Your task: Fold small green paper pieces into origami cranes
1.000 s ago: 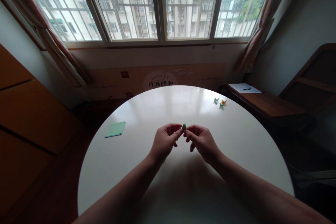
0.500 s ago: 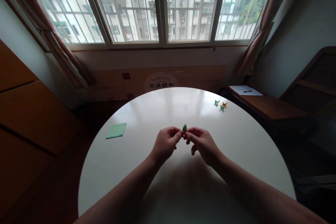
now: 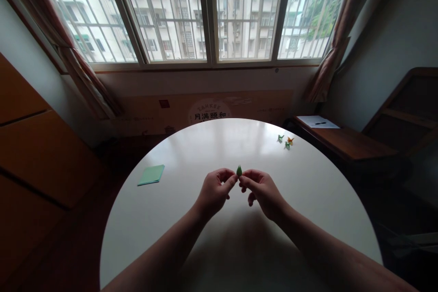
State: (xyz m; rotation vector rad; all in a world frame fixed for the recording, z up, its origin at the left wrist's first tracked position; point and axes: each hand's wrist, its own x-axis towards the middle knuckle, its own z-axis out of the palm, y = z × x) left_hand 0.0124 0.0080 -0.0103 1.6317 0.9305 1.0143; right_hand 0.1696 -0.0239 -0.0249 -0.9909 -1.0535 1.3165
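A small folded piece of green paper is held above the white round table, its pointed end up. My left hand pinches its lower left side between thumb and fingers. From the other side my right hand grips it with thumb and forefinger, the remaining fingers curled loosely below. The fingertips of both hands nearly meet at the paper and cover its lower part.
On the white table lies a stack of green paper squares at the left. Two green folded paper birds and an orange one stand far right. Beyond, a wooden bench bears a white sheet and a pen.
The camera view has shifted slightly, so the whole scene sits a little lower. Both hands keep the same pinch on the folded green paper, with hardly any other movement.
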